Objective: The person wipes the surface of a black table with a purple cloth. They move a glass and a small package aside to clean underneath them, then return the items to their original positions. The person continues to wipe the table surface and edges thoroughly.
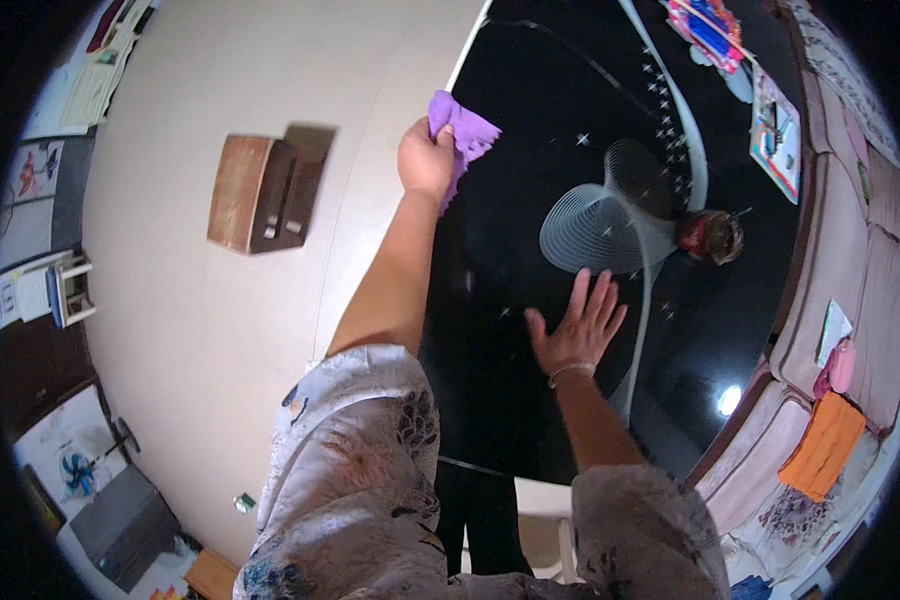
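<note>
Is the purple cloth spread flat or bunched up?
Bunched up: the left hand grips the purple cloth in a wad against the black glossy panel, corners sticking out.

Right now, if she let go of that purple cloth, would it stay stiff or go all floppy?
Probably floppy: the purple cloth bunches and droops in folds where the left hand has it in its grip. It looks thin, so likely light. Pushed across the glossy black surface, it would probably slide and crumple rather than roll.
</note>
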`<action>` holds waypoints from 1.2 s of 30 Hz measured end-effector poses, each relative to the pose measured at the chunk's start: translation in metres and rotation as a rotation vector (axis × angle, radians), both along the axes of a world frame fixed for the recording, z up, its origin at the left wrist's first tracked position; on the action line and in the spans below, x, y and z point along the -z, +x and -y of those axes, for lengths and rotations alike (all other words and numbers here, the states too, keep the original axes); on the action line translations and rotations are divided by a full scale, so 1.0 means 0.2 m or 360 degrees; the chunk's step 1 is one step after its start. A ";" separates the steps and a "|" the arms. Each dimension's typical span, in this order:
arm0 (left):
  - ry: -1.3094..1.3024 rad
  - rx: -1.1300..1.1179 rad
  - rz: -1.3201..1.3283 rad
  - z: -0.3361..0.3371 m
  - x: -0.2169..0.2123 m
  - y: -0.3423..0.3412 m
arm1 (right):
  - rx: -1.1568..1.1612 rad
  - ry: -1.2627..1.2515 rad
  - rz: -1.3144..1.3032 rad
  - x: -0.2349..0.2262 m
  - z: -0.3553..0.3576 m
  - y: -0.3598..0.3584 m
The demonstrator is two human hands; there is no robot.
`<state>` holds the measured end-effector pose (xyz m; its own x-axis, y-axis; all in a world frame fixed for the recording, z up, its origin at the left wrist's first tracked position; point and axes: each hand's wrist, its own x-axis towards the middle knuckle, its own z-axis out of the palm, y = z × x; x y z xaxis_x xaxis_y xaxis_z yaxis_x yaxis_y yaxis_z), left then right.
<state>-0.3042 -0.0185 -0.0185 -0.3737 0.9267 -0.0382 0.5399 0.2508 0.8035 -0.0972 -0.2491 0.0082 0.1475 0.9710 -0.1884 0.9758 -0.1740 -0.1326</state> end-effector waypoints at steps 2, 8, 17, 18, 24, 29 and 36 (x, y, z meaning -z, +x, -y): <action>-0.0069 0.0010 0.0040 0.29 -0.03 -0.10 | 0.0018 0.0002 0.0041 0.01 -0.01 -0.02; -0.0291 -0.0110 0.0299 1.32 0.01 -0.42 | 0.0064 0.0047 0.0285 0.10 0.01 -0.01; -0.0469 -0.0178 0.0186 2.12 0.01 -0.66 | 0.0040 0.0118 0.0324 0.12 0.01 -0.02; -0.0493 -0.0104 0.0127 2.04 -0.01 -0.62 | 0.0049 0.0130 0.0343 0.11 0.00 0.02; -0.0184 -0.0030 0.0100 1.33 -0.05 -0.39 | 0.0066 0.0017 0.0265 0.09 0.00 -0.02; -0.0077 0.0122 -0.0211 0.70 -0.06 -0.21 | 0.0031 -0.0019 0.0146 0.05 0.00 -0.02; -0.0208 0.0081 -0.0185 0.06 -0.07 0.04 | 0.0010 -0.0039 0.0004 0.03 0.01 0.01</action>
